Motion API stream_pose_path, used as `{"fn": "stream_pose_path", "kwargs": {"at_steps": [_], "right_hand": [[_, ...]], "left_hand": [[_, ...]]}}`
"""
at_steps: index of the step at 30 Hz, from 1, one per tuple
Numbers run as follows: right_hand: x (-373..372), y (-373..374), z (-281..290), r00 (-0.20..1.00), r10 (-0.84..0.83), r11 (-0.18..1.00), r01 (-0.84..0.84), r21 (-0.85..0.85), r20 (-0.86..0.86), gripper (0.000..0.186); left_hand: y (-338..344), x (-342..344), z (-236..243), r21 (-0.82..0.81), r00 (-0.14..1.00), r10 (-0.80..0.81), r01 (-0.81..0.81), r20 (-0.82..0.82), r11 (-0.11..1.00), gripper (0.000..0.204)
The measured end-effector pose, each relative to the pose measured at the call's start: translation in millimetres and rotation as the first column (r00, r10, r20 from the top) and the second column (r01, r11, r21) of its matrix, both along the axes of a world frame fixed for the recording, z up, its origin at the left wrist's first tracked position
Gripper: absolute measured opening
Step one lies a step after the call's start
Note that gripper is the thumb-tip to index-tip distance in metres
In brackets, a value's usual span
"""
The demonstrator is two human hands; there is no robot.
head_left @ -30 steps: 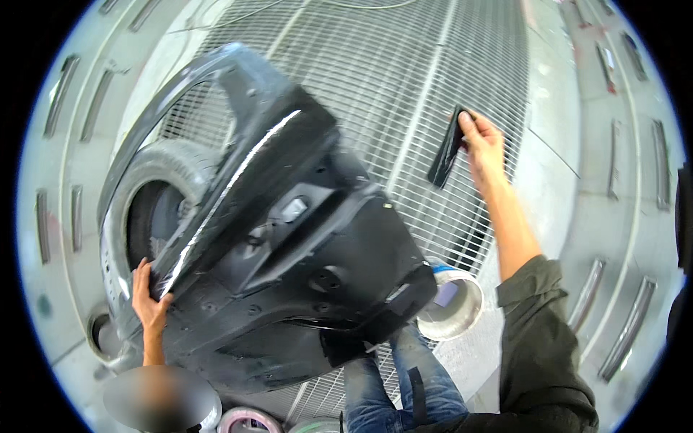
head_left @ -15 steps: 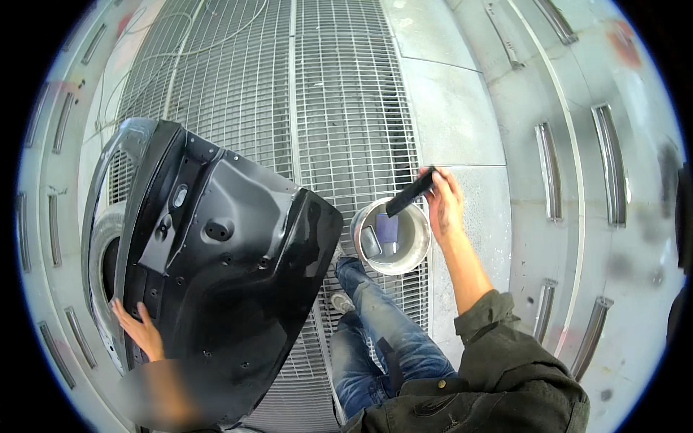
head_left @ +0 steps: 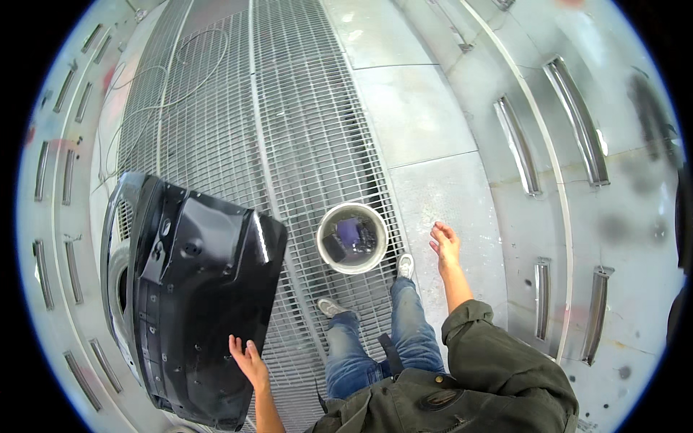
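A black car body panel [head_left: 206, 289], with a window opening in its frame, stands at my left. My left hand [head_left: 250, 363] is by its lower right edge, fingers spread and empty; I cannot tell whether it touches the panel. Ahead of my feet, a round whitish bucket [head_left: 382, 249] stands on the floor grating. Liquid in it holds a purple pad [head_left: 348, 231] and dark pieces, partly under the surface. To the right of the bucket, my right hand [head_left: 446, 245] hangs in the air with loosely bent fingers and nothing in it.
Metal grating [head_left: 303, 144] makes up the floor, with smooth pale floor plates [head_left: 440, 187] along its right side. A thin hose [head_left: 167, 86] lies looped at the far left. Pale walls with metal slats [head_left: 517, 148] rise on both sides.
My right hand has let go of the long black block and is now empty, right of the bucket. My left hand has moved right across the panel. The view has shifted.
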State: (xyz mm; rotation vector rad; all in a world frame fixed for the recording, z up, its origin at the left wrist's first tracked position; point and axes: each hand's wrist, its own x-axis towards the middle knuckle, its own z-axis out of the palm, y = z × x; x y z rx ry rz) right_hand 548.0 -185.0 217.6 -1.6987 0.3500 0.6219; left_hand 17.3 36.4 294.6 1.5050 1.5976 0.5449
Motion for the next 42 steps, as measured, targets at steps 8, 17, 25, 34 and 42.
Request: {"fn": "stream_pose_path", "kwargs": {"at_steps": [8, 17, 25, 34, 42], "right_hand": [[160.3, -129.8, 84.1, 0.882, -0.106, 0.794, 0.353, 0.495, -0.459, 0.062], [360.2, -151.5, 122.6, 0.926, -0.143, 0.816, 0.311, 0.487, -0.35, 0.037], [524.3, -57.0, 121.1, 0.925, -0.201, 0.782, 0.349, 0.517, -0.321, 0.015], [742.9, 50.8, 136.5, 0.878, -0.435, 0.765, 0.477, 0.433, -0.198, 0.016], [917.4, 264.1, 105.8, 0.866, -0.414, 0.769, 0.498, 0.4, -0.282, 0.019]], "left_hand": [[5.0, 208.1, -25.3, 0.047, 0.987, -0.056, 0.05, 0.149, 0.998, 0.055], [49.5, 435.8, -49.2, -0.469, 0.686, 0.411, -0.114, 0.601, 0.876, 0.039], [165.9, 481.5, -87.2, -0.496, 0.447, 0.691, -0.484, 0.568, 0.721, 0.041], [361.9, 727.4, -44.2, -0.594, 0.311, 0.806, -0.552, 0.504, 0.585, 0.067], [603.1, 999.7, 82.6, -0.432, 0.301, 0.588, -0.449, 0.751, 0.782, 0.059]]}}
